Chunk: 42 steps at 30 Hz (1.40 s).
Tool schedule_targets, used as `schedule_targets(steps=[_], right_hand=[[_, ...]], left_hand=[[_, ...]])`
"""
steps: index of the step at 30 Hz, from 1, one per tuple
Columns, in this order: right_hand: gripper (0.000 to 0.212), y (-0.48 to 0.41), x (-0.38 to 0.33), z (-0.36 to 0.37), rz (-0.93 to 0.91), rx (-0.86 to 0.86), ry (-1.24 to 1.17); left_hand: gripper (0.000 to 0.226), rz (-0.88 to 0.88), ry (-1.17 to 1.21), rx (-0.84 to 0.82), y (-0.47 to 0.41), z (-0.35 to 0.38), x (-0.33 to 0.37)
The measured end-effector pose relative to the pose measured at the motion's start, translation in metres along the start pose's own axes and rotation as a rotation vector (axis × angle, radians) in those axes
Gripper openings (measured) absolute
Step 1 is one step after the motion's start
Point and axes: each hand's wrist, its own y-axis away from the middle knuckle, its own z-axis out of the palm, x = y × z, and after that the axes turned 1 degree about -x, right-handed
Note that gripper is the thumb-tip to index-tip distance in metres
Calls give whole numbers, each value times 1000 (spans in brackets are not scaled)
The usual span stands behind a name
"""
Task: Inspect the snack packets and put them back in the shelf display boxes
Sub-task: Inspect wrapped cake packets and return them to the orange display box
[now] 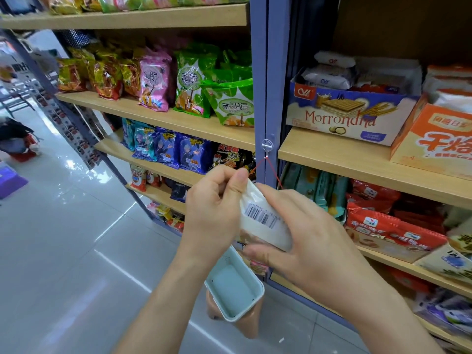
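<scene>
A white snack packet (263, 218) with a barcode facing me is held in front of the blue shelf post. My left hand (217, 208) pinches its top end between thumb and fingers. My right hand (306, 241) grips its lower right side, thumb under the bottom edge. Up on the right shelf stands the open Morrondna display box (344, 116) with several white packets (329, 75) of the same kind lying in it. Beside it on the far right is an orange display box (434, 139).
A pale blue empty tray (235, 290) rests on a brown stool (245, 318) right below my hands. Shelves of snack bags fill the left bay (158, 80) and the lower right bay (388, 226). A red string (273, 172) hangs from a clear hook on the post. Tiled floor opens to the left.
</scene>
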Motion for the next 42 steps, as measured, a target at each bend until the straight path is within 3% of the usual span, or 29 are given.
schedule_targets(steps=[4,7,10,14,16,19,20,22,29,35,39,42], right_hand=[[63,1,8,6,-55,157,147],[49,-2,13,1,-97,247,166],[51,-7,21,-3,-155,322,241],[71,-8,22,-5,-87,392,185],[77,-6,18,-7,132,400,-171],[94,-8,5,-13,423,246,-1052],[97,-8,3,-13,440,184,-1195],[96,-10,0,-11,425,155,-1244],[90,-8,-3,-8,396,328,-1097],[88,-4,-15,-10,293,321,-913],[67,-2,-14,-11,281,206,-1045],[52,-2,-9,-11,279,216,-1060]], left_hand=[[18,-22,161,44,2,-1,5],[5,4,230,-62,7,-8,3],[20,115,102,-196,11,-15,1],[14,437,-184,-21,18,-17,7],[13,532,-269,81,22,-15,6],[11,625,-318,92,30,-11,1],[12,643,-324,81,33,-8,0],[13,660,-322,60,40,-3,-3],[9,540,-150,-4,43,2,2],[3,-21,307,-168,40,1,8],[35,-110,446,-379,30,-10,3],[36,-91,427,-402,28,-15,2]])
